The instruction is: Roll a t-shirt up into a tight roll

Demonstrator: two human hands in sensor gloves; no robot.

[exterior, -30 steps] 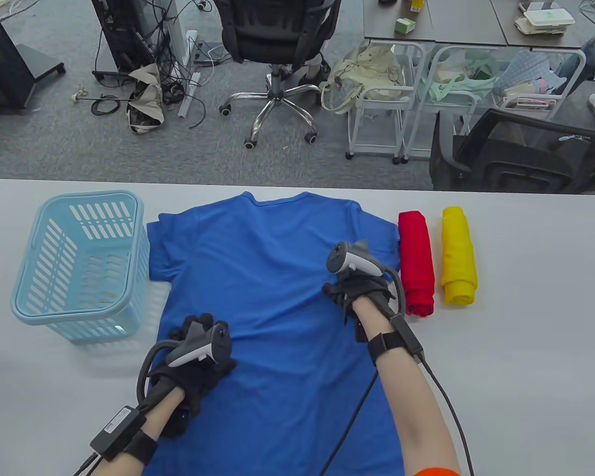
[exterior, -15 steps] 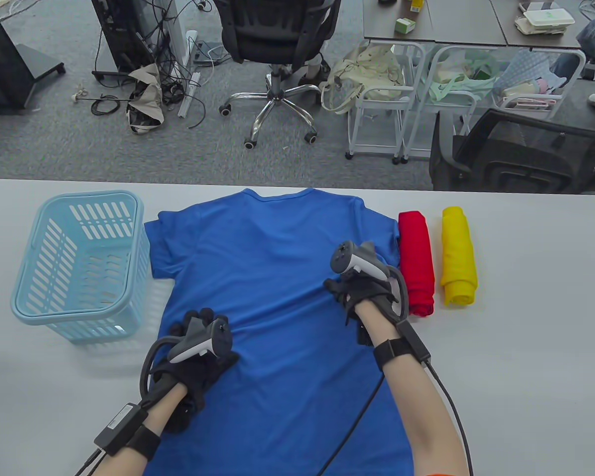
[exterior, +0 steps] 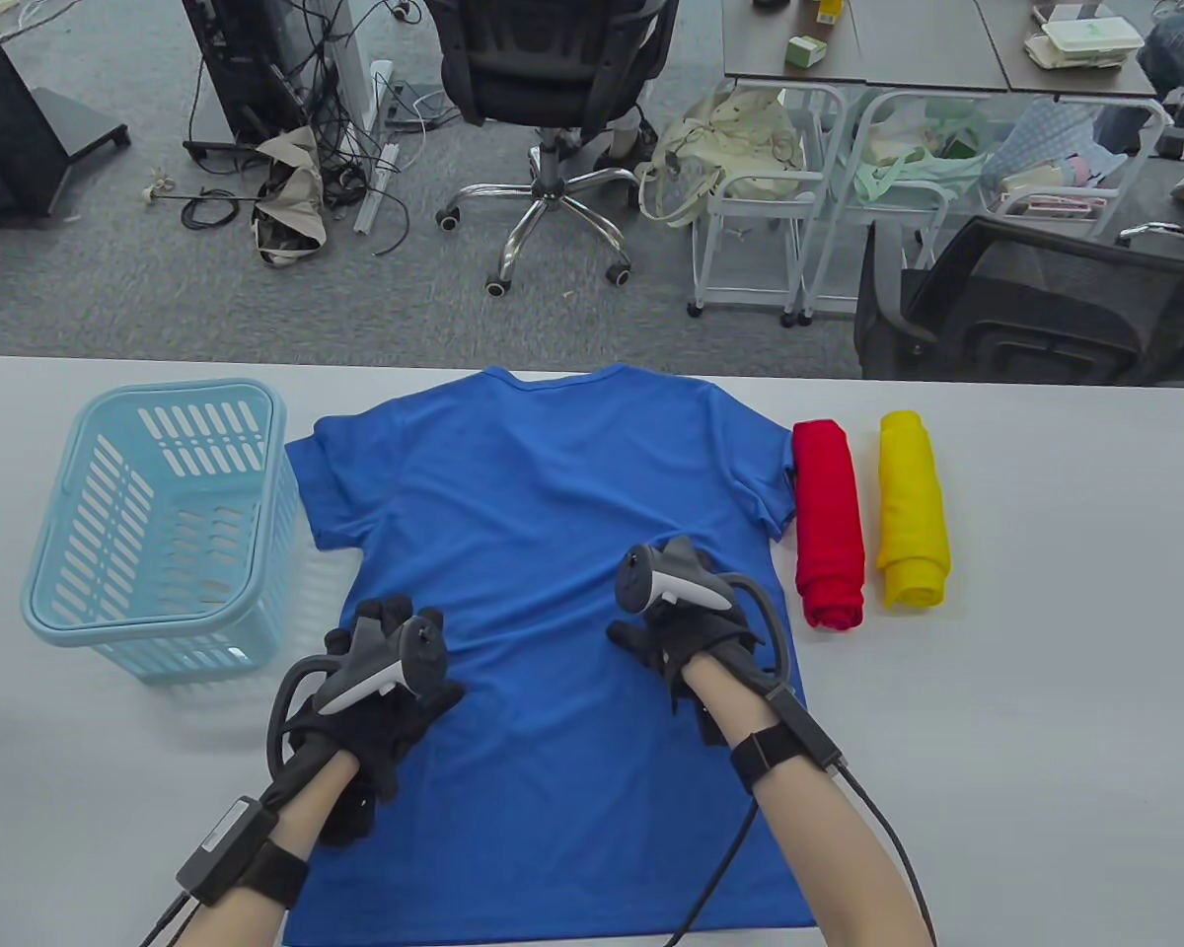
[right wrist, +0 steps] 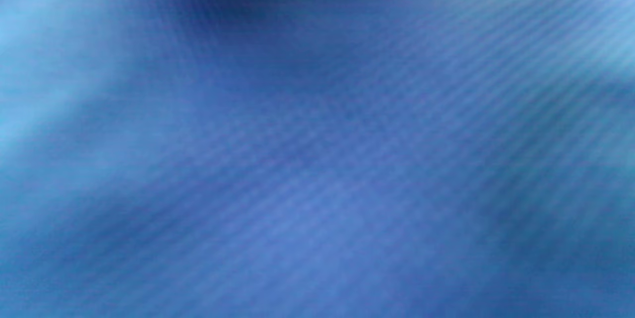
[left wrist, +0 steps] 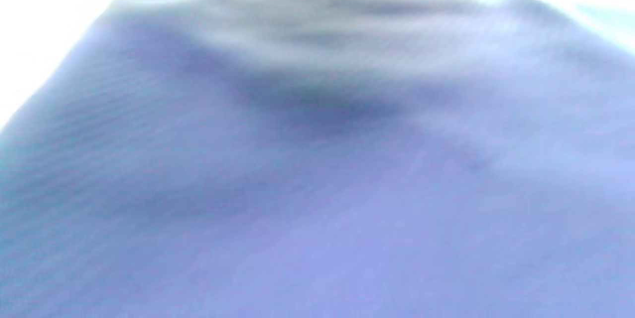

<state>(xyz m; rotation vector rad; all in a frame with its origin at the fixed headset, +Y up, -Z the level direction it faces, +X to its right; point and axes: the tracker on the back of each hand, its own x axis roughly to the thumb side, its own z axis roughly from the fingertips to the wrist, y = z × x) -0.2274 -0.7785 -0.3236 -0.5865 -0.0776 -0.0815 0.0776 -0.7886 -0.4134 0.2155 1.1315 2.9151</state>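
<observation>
T-shirt (exterior: pixel 553 552) flat | hem cut off | wrist views blurred

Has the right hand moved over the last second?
Yes. The right hand has pulled back toward the person along the blue t-shirt, from level with the red roll's middle to past its near end.

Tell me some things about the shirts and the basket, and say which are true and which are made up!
1. The blue t-shirt lies spread flat on the white table. True.
2. The light blue plastic basket holds a shirt. False: nothing shows inside it.
3. The red rolled shirt lies between the blue t-shirt and the yellow rolled shirt. True.
4. Only the left hand rests on the blue t-shirt. False: the right hand does too.
</observation>
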